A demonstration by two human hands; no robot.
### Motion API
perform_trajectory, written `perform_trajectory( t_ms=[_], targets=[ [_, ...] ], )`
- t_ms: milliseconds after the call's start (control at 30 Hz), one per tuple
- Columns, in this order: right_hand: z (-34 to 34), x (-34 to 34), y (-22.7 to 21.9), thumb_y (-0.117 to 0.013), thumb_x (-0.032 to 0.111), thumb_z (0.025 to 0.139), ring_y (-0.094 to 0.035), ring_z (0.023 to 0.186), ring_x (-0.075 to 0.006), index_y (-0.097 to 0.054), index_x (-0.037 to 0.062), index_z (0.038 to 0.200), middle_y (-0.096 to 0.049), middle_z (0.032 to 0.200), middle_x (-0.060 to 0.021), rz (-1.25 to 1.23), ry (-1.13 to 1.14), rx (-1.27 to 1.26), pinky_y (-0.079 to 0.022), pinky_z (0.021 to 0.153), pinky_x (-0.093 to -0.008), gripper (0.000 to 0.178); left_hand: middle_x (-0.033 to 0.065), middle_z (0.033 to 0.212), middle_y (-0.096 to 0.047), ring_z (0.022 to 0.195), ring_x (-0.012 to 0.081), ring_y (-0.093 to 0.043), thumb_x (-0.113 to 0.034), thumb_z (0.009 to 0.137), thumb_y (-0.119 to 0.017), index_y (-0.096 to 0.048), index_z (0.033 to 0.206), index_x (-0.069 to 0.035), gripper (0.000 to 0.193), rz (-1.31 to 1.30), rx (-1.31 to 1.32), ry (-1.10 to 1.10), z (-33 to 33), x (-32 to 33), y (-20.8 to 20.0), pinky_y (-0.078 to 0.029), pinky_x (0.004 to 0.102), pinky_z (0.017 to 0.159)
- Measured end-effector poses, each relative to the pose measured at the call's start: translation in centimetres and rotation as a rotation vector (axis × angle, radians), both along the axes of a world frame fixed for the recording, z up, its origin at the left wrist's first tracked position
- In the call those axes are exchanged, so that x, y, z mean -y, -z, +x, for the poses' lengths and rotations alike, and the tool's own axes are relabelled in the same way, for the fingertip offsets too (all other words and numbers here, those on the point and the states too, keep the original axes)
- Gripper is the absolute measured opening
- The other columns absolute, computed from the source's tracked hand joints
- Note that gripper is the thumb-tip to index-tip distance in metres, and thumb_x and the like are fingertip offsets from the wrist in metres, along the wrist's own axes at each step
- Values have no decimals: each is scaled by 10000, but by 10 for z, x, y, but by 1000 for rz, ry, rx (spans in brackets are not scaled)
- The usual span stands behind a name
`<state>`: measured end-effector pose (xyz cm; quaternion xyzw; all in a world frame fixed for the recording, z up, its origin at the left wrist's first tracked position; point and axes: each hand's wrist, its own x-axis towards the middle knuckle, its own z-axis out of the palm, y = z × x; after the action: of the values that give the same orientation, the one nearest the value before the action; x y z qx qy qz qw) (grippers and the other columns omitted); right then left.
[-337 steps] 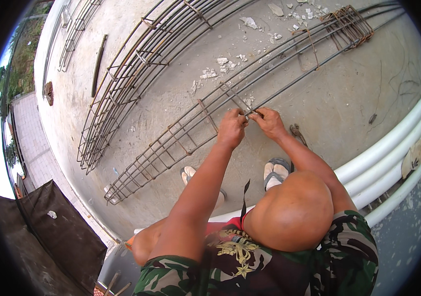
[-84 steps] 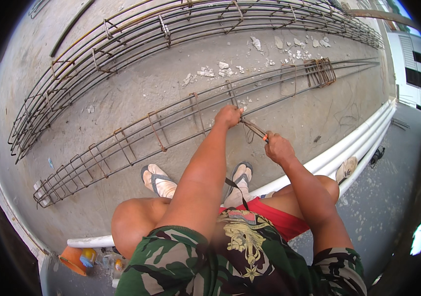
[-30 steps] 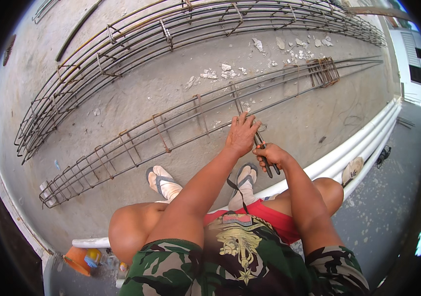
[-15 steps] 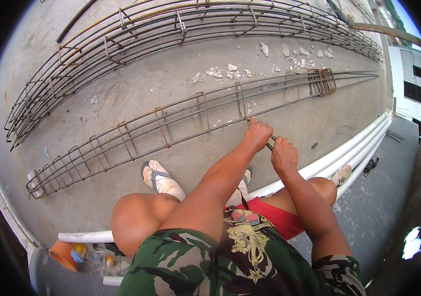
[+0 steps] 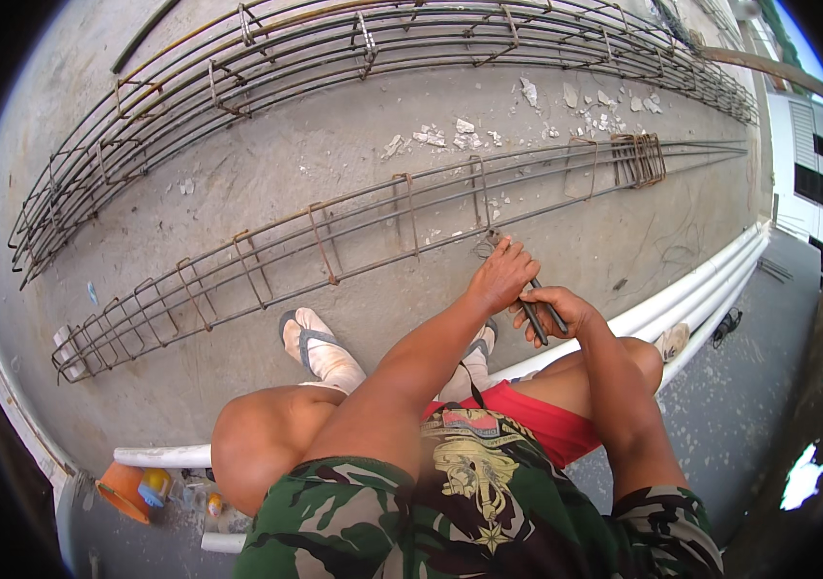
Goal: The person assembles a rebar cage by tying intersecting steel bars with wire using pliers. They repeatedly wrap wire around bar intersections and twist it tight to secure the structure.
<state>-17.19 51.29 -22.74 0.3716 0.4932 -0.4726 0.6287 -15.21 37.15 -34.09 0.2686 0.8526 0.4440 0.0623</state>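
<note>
Dark-handled pincers (image 5: 534,322) are between my hands, their two handles slightly apart. My left hand (image 5: 503,274) is closed around the upper part, by the near rod of a long rebar cage (image 5: 418,254). The pincers' jaws are mostly hidden at the joint of that rod and a stirrup. My right hand (image 5: 566,311) holds the handles lower down, thumb and fingers bent around them. Thin loose wire shows beside my left fingers. Square rusty stirrups (image 5: 331,261) stand spaced along the cage, which lies on the concrete floor.
Several more stirrups (image 5: 637,159) are bunched at the cage's right end. Larger rebar cages (image 5: 363,48) lie beyond, with broken white chips (image 5: 429,136) between. White pipes (image 5: 691,299) run beside my right leg. An orange container (image 5: 122,492) is at lower left.
My right hand has loosened and shifted down the pincers, and the handles now show, spread apart. My left hand remains near the rod, turned slightly. The view has shifted slightly.
</note>
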Motion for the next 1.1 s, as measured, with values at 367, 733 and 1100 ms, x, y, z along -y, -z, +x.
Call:
perform_trajectory(
  t_ms=[367,733,1100],
  targets=[
    [-8,-20,-25,-575,263,922,-655,612,-231,-567,-49,1073,-637,809,-148,41,-9,-18,-476,416,-317,347,168,1063,-568,1071,321,-535,-11,720,-580,-549,1162,-80,448,208,-5,42,-12,16,-18,-358,451,1013],
    [-15,-11,-28,-589,238,914,-659,571,-251,-538,-74,1087,-648,778,-165,-192,120,-45,-391,322,-261,360,98,1134,-615,981,203,-557,-201,828,-554,-517,1281,-75,472,746,1134,-483,-50,40,21,-439,364,833],
    [-39,2,-47,-573,245,912,-669,599,-281,-487,-58,1209,-648,789,-165,-352,138,-57,-421,329,-290,432,29,956,-657,814,163,-589,-76,835,-557,-636,1118,-102,295,927,1205,-267,-75,82,7,-465,317,686]
  ],
)
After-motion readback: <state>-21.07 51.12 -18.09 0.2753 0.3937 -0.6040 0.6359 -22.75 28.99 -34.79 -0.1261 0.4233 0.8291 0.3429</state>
